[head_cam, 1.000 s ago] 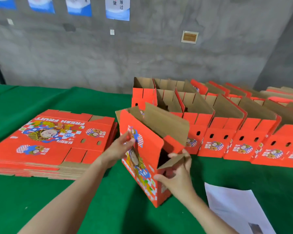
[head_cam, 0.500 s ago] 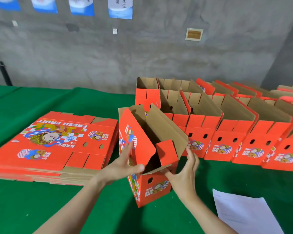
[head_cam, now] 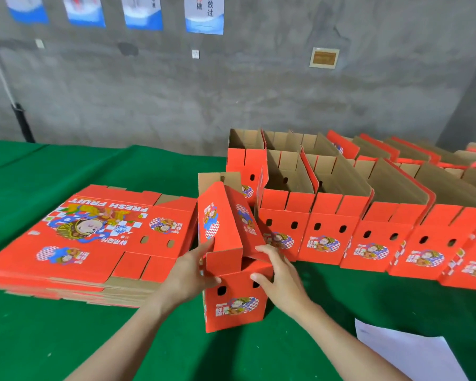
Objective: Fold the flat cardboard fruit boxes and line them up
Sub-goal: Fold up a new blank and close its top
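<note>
gripping flaps of one upright box, left hand and right hand sit beside one flat stack.

So both hands are on a half-folded box that stands upright on the green table. The left hand grips its top left corner, with the thumb on the front panel right by a round hole and the fingers tucked round the side under the left flap. The right hand has its thumb on the front too, and its fingers lie over the right flap, which leans in against the left one like a little tent. Just left of the left hand there's a stack of flat boxes, print side up. Beyond the right hand and off to its right runs a row of folded boxes, tops open, side by side. A white sheet of paper lies by the right forearm.
</note>
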{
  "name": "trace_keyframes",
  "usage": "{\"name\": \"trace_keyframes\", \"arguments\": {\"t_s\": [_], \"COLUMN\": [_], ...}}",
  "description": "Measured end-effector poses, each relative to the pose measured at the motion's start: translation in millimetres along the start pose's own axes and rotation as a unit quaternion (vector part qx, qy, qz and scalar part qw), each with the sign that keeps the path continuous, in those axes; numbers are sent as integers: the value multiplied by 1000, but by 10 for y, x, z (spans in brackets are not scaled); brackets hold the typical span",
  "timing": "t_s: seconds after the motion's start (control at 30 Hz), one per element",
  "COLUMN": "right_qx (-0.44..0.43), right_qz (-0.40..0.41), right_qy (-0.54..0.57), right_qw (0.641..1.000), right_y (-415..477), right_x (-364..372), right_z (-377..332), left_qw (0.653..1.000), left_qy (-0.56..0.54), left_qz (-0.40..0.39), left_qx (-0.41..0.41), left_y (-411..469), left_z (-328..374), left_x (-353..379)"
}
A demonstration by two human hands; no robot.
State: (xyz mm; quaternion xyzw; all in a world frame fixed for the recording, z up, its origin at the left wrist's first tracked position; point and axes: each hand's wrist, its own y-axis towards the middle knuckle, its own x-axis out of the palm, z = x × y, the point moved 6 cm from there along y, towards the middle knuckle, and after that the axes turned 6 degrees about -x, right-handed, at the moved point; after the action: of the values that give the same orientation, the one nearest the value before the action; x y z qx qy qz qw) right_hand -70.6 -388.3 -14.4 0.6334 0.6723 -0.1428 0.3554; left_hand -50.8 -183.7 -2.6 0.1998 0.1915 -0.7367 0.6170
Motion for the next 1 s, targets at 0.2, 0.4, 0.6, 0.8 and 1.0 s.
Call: {"name": "trace_keyframes", "arguments": {"t_s": [0.2, 0.4, 0.6, 0.8, 1.0], "right_qx": [-36, -19, 11, 31, 17], "right_qz": [20, -9, 30, 92, 95], "right_qy": [-94, -269, -227, -180, -285], "right_qw": [995, 963, 973, 979, 954], "right_y": [357, 868, 1193, 1489, 1721], "right_x": [120, 133, 110, 46, -30], "right_z": [-197, -204, -93, 17, 53], "left_qw": [993, 987, 995, 994, 994], "left_qy": [84, 148, 93, 110, 109], "left_qz": [87, 67, 30, -5, -16], "left_qx": [9, 13, -19, -1, -9], "left_y": [289, 826, 1364, 1781, 2058], "left_z": [-11, 24, -81, -50, 7], "left_x": [-157, -149, -247, -275, -239]}}
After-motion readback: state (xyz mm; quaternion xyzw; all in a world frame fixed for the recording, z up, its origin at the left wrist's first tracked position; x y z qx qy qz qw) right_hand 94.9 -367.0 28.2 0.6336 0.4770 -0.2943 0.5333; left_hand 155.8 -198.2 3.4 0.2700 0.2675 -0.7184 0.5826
